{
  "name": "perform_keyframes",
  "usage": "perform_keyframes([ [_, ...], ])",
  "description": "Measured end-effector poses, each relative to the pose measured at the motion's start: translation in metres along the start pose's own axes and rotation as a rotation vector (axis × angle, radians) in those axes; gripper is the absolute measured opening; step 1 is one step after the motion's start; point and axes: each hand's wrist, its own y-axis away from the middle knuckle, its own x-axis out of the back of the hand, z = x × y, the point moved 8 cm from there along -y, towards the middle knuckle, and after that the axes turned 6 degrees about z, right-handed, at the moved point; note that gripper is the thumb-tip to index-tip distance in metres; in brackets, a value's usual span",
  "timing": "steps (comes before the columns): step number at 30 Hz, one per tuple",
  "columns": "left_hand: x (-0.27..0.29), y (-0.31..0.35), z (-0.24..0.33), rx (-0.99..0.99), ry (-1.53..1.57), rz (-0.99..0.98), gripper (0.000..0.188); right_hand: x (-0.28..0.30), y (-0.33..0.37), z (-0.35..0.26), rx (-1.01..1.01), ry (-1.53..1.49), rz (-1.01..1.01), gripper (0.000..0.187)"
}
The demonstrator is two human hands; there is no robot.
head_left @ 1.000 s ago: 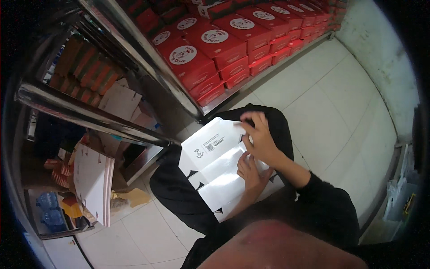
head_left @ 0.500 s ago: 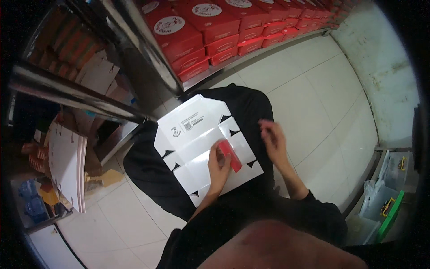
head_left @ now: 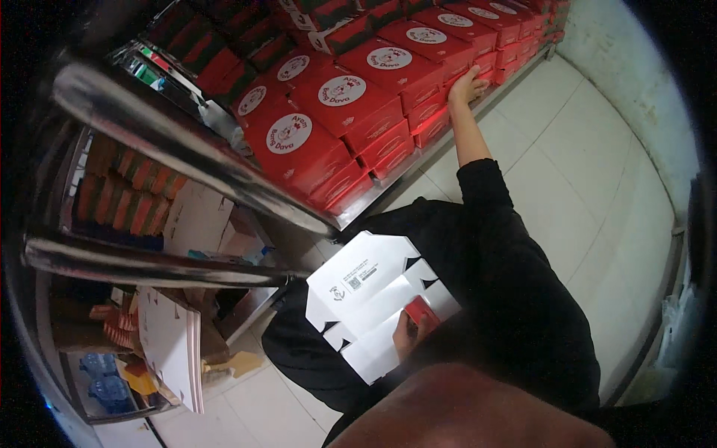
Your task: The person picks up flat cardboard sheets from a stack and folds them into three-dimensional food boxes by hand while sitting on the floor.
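Note:
A flat white carton sheet point(head_left: 377, 280), with dark notches along its sides and small print on one panel, lies across my lap. At its near right edge my left hand point(head_left: 405, 336) has its fingers closed on a red flap point(head_left: 422, 315), which looks like part of the carton folded over. My right arm is stretched far forward. At its end my right hand point(head_left: 466, 88) touches the side of the stacked red boxes point(head_left: 437, 123), fingers extended along them; nothing shows in its grasp.
The red boxes, with round white labels, fill a metal shelf point(head_left: 388, 190) ahead. Shiny metal posts point(head_left: 194, 164) stand on the left. Beyond them are stacked white carton sheets point(head_left: 175, 340) and blue plastic bottles point(head_left: 104, 381). A pale wall point(head_left: 635, 82) rises at the right.
My right hand has gone from above my right knee to the boxes on the shelf. My left hand stays at the red flap. The view has shifted toward the shelf.

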Motion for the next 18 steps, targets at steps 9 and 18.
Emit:
perform_keyframes([
  [9,0.003,-0.009,0.027,-0.118,-0.148,-0.035,0.031,0.038,-0.099,0.012,0.077,-0.134,0.109,0.092],
  [18,0.013,-0.024,0.024,0.079,-0.111,0.103,0.032,-0.061,-0.14,0.077,0.222,-0.09,-0.355,0.094],
])
